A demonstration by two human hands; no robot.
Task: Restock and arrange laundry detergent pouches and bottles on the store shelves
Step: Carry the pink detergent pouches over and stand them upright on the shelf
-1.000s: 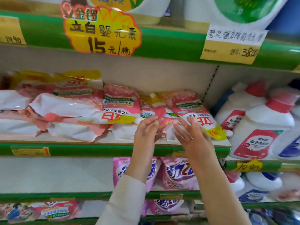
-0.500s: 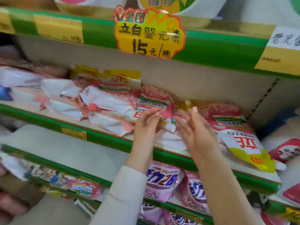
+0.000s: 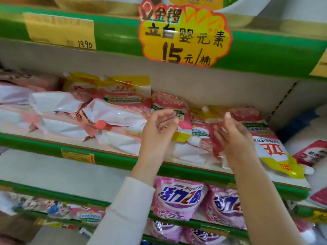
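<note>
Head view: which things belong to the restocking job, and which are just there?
Job:
left hand
right hand
pink pouches on the middle shelf
purple pouches on the shelf below
white bottle, far right, blurred

Just there:
yellow promo sign
19.90 price tag
green shelf edge
</note>
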